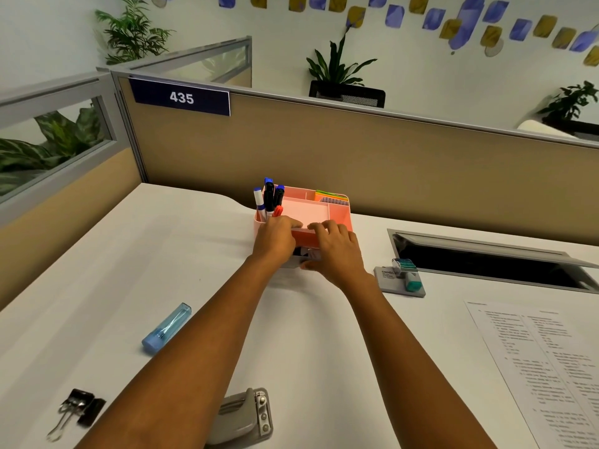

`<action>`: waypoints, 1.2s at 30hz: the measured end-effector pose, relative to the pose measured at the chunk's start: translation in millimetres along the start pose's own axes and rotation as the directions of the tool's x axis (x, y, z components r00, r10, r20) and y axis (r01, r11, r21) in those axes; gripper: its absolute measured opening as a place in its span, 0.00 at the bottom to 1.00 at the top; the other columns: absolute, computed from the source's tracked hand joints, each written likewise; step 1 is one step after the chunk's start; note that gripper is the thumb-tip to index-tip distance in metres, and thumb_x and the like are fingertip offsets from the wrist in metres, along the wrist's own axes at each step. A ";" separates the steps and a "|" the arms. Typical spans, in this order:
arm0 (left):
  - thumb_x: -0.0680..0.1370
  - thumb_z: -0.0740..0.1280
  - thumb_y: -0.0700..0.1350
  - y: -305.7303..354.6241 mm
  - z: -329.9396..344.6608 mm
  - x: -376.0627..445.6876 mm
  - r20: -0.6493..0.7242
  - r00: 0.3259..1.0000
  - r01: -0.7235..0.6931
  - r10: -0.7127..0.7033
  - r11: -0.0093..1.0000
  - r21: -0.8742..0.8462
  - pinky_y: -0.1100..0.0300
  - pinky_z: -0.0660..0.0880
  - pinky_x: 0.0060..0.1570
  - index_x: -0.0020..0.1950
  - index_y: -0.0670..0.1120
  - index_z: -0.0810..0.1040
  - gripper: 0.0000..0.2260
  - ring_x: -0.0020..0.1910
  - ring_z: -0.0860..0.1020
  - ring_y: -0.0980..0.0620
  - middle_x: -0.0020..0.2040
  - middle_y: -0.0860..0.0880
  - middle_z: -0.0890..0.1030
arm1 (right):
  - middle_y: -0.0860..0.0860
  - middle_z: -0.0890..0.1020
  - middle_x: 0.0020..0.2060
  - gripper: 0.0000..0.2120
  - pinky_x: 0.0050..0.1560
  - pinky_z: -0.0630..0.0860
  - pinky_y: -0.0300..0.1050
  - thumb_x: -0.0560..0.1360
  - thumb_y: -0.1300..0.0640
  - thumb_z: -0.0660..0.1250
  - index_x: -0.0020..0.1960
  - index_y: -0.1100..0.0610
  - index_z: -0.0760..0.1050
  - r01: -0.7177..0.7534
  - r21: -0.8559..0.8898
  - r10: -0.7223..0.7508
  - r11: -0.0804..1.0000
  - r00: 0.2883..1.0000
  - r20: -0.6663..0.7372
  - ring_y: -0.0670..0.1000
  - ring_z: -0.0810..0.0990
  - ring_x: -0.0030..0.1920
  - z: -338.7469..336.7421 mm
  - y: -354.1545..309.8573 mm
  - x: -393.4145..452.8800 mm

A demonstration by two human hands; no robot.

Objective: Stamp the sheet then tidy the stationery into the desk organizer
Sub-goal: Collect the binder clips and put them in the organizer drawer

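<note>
The pink desk organizer (340, 215) stands at the back of the white desk, against the partition. Blue, black and red markers (269, 199) stand in its left compartment, and coloured sticky notes (330, 196) lie at its back right. My left hand (275, 238) grips its front left edge with curled fingers. My right hand (334, 251) curls its fingers over the front rim, thumb below. A small grey and white thing (303, 258) shows under both hands, mostly hidden. The printed sheet (534, 367) lies at the near right.
A grey stamp pad (387, 281) with a teal eraser (413, 280) on it lies right of my hands. A blue clear case (167, 328), black binder clips (79, 408) and a grey hole punch (249, 416) lie nearer me. A cable opening (486, 259) cuts the desk at right.
</note>
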State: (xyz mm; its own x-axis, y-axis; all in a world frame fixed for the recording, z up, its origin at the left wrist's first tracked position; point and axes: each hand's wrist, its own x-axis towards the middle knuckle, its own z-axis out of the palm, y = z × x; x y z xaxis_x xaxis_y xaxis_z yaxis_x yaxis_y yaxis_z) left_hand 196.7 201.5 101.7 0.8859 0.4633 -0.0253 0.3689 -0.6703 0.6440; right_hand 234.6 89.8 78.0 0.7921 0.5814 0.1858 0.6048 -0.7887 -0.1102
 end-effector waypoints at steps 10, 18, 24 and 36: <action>0.77 0.61 0.35 -5.0 5.8 0.8 -0.053 0.998 -0.035 0.035 0.999 -0.006 0.50 0.71 0.62 0.66 0.45 0.72 0.18 0.62 0.73 0.40 0.65 0.42 0.74 | 0.56 0.72 0.64 0.20 0.67 0.64 0.48 0.76 0.51 0.65 0.65 0.57 0.68 -0.075 0.024 0.078 0.997 0.978 -0.193 0.56 0.69 0.63 20.9 1.4 25.2; 0.77 0.62 0.35 -8.7 10.3 -0.2 -0.056 0.996 -0.066 0.066 0.998 0.002 0.49 0.71 0.63 0.67 0.45 0.70 0.19 0.63 0.73 0.41 0.67 0.43 0.73 | 0.58 0.74 0.62 0.19 0.64 0.67 0.51 0.76 0.54 0.65 0.64 0.59 0.68 -0.060 -0.026 0.053 0.998 0.972 -0.228 0.58 0.71 0.61 22.3 0.5 25.3; 0.76 0.61 0.31 -21.9 4.3 -17.6 -0.120 0.957 -0.263 0.265 0.964 0.031 0.50 0.66 0.68 0.67 0.44 0.70 0.20 0.70 0.66 0.44 0.71 0.45 0.68 | 0.60 0.82 0.45 0.17 0.42 0.80 0.51 0.63 0.60 0.78 0.49 0.62 0.77 -0.057 0.173 0.127 0.983 0.894 -0.430 0.59 0.81 0.43 13.8 -17.4 -0.2; 0.77 0.59 0.34 -111.6 -23.2 -122.9 -0.307 0.950 -0.050 0.047 0.999 -0.001 0.56 0.69 0.65 0.62 0.45 0.75 0.15 0.65 0.71 0.46 0.66 0.44 0.74 | 0.55 0.77 0.57 0.15 0.57 0.73 0.43 0.75 0.54 0.67 0.60 0.57 0.73 0.014 0.461 0.095 0.887 0.972 -0.213 0.53 0.75 0.56 12.6 -113.0 -87.9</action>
State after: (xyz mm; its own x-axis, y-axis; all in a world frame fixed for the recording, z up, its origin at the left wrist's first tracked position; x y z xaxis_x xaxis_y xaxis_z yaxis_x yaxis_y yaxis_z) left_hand 40.2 232.9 50.6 0.7729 0.5867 0.2416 0.3237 -0.6921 0.6452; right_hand 97.7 130.3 61.8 0.8105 0.4477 0.3778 0.5855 -0.5995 -0.5457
